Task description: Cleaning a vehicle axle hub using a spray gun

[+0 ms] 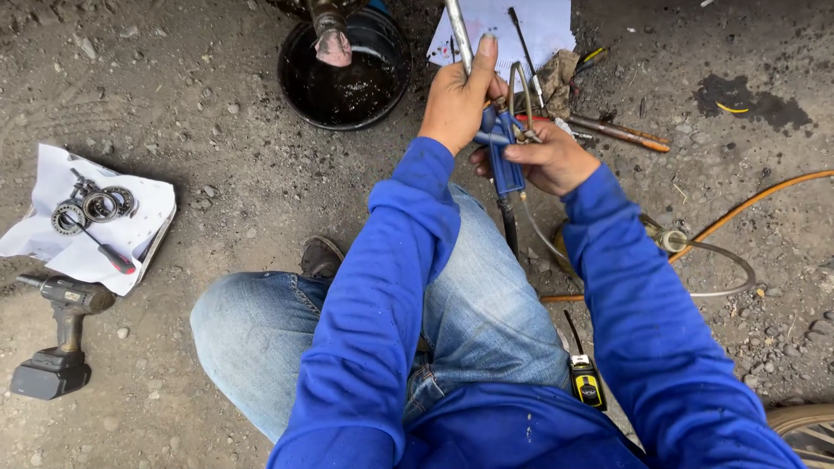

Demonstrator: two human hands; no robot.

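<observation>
My left hand point(456, 100) grips a shiny metal rod point(458, 30) that rises toward the top of the view, thumb stretched along it. My right hand point(546, 158) is closed around the handle of a blue air blow gun point(503, 159), fingers on its trigger lever. The gun sits between both hands, right beside the rod. A dark hose point(510, 227) runs down from the gun over my blue-jeaned knee. Both arms wear blue sleeves.
A black basin of dark oily liquid point(345, 69) stands on the dirt ahead. White paper point(87, 217) at left carries bearings point(97, 207) and a screwdriver. A cordless drill point(59, 334) lies below it. Loose tools point(618, 132), an orange hose point(747, 204) and a tape measure point(585, 382) lie at right.
</observation>
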